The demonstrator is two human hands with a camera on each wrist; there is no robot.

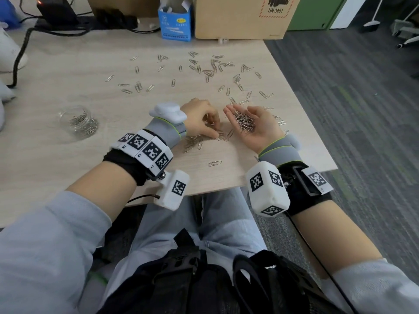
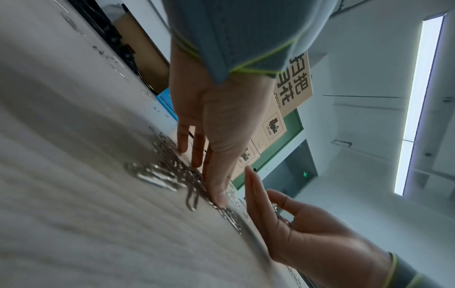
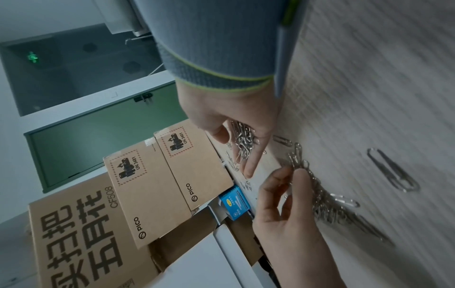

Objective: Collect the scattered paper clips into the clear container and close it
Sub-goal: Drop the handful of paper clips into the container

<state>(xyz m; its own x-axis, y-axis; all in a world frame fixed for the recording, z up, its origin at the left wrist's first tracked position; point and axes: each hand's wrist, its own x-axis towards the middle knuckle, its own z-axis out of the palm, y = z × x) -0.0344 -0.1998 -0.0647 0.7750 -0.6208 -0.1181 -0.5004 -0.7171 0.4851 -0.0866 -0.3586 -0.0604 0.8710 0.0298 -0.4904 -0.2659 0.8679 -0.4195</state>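
Silver paper clips [image 1: 210, 71] lie scattered over the far half of the wooden table [image 1: 68, 75]. My right hand [image 1: 260, 132] rests palm up near the right edge, fingers fairly straight, carrying a heap of clips [image 1: 243, 122], also seen as the heap [image 3: 243, 140] in the right wrist view. My left hand [image 1: 215, 132] reaches down beside it, and its thumb and fingertips [image 3: 299, 175] pinch clips from a small pile [image 2: 167, 171] on the table. The clear container [image 1: 78, 122] stands open at the left with clips inside. No lid is visible.
One stray clip [image 1: 215, 163] lies near the front edge. A blue box [image 1: 175, 23] and a cardboard box [image 1: 240, 17] stand at the back. Black cables [image 1: 22, 48] run along the back left. The table's right edge [image 1: 306, 103] runs close to my right hand.
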